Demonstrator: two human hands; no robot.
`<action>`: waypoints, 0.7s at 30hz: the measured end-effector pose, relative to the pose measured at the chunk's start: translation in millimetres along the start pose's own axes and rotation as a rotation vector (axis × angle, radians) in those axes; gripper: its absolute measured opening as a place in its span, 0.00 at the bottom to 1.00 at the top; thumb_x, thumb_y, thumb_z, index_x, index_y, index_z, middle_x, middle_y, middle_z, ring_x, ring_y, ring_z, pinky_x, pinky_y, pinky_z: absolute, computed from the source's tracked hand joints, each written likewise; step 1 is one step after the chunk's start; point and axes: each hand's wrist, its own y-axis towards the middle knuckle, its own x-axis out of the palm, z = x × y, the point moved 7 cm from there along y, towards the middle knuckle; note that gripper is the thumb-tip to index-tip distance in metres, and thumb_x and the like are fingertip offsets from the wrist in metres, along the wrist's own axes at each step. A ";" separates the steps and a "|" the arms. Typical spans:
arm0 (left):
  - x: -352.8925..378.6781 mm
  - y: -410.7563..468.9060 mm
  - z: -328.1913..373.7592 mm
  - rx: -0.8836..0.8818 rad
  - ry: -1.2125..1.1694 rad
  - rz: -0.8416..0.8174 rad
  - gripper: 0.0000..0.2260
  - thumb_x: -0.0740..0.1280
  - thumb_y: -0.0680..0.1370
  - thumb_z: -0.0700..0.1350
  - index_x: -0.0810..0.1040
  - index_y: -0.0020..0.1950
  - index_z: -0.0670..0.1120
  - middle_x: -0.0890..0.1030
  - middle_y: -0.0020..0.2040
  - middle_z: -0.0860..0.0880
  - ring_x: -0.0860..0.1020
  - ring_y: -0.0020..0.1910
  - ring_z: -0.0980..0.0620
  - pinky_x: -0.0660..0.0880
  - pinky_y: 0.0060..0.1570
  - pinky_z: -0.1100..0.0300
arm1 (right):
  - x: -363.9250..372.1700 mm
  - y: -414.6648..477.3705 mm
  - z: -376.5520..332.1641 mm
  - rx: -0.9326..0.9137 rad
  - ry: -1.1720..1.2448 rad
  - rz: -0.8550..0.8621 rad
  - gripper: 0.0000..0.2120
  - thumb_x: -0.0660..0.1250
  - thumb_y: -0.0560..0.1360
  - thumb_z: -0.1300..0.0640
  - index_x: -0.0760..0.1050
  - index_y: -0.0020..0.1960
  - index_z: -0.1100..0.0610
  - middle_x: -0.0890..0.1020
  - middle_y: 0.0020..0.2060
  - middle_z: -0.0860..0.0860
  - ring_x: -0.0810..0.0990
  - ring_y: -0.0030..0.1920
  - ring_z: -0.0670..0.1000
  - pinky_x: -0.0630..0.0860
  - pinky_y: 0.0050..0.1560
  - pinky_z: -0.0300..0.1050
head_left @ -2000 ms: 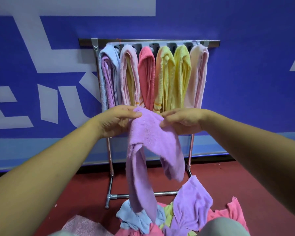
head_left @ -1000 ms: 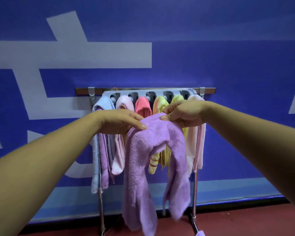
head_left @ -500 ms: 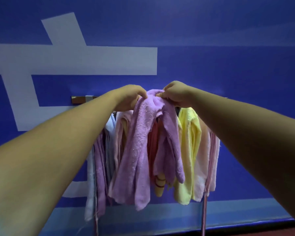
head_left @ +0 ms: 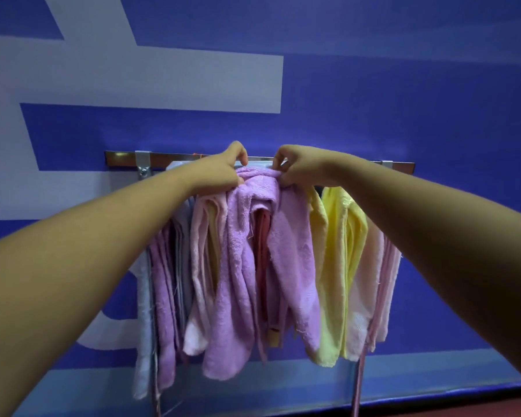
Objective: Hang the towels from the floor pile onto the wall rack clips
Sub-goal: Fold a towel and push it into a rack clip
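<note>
Blue wall (head_left: 403, 85) with large white lettering (head_left: 163, 82), filling nearly the whole frame; paler blue band (head_left: 433, 371) along its base, sliver of red floor (head_left: 518, 407) at the lower right corner.

Metal rack rail (head_left: 121, 158) running level across the centre, with a bracket (head_left: 142, 164) near its left end and an upright leg (head_left: 357, 386) at lower right.

Lilac towel (head_left: 238, 266) at centre frame, top edge bunched at the rail, two long folds hanging down in front of the row. Whether a clip has caught it: cannot tell, hidden by fingers and cloth.

Left grip (head_left: 223, 170) at upper centre, fingers curled, pinching the left side of the lilac towel's bunched top. Right grip (head_left: 301, 170) just beside it, likewise clenched on the right side of that top edge — both pressed up against the rail.

Hanging behind and beside, left to right:
- whitish towel (head_left: 143, 311), leftmost;
- second lilac towel (head_left: 163, 281), touching it;
- pale pink towel (head_left: 199, 251);
- coral towel (head_left: 260, 236) — only a strip visible between the lilac folds;
- yellow towel (head_left: 340, 251), right of centre;
- light pink towel (head_left: 370, 281), rightmost.

Both forearms entering from the lower corners.
</note>
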 end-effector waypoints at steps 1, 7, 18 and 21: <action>0.0 -1.1 1.3 -0.002 0.048 0.003 0.13 0.64 0.76 0.44 0.64 0.57 0.50 0.77 0.40 0.44 0.71 0.39 0.46 0.65 0.43 0.52 | 1.5 0.1 -3.9 -0.026 -0.133 0.023 0.15 0.68 0.73 0.61 0.72 0.59 0.56 0.79 0.50 0.53 0.77 0.47 0.55 0.74 0.39 0.48; 5.9 -12.3 16.5 0.043 0.372 0.193 0.10 0.65 0.77 0.47 0.65 0.54 0.48 0.77 0.45 0.49 0.74 0.49 0.44 0.63 0.61 0.48 | 10.1 -18.9 -12.2 -0.205 -0.279 0.404 0.05 0.65 0.71 0.64 0.75 0.45 0.56 0.77 0.43 0.53 0.74 0.44 0.57 0.64 0.38 0.48; 27.5 -44.5 36.1 0.116 0.221 0.298 0.12 0.59 0.76 0.38 0.71 0.59 0.43 0.79 0.55 0.39 0.76 0.54 0.38 0.69 0.49 0.51 | 56.4 -44.5 11.5 -0.071 0.196 0.212 0.07 0.62 0.71 0.60 0.76 0.47 0.57 0.81 0.40 0.53 0.79 0.42 0.54 0.76 0.43 0.51; 43.7 -53.4 38.4 0.055 -0.069 0.197 0.17 0.60 0.77 0.38 0.66 0.65 0.46 0.74 0.52 0.42 0.74 0.45 0.43 0.61 0.40 0.57 | 84.3 -53.7 22.6 -0.062 0.349 0.118 0.09 0.64 0.74 0.63 0.75 0.53 0.55 0.80 0.43 0.49 0.77 0.42 0.46 0.74 0.43 0.38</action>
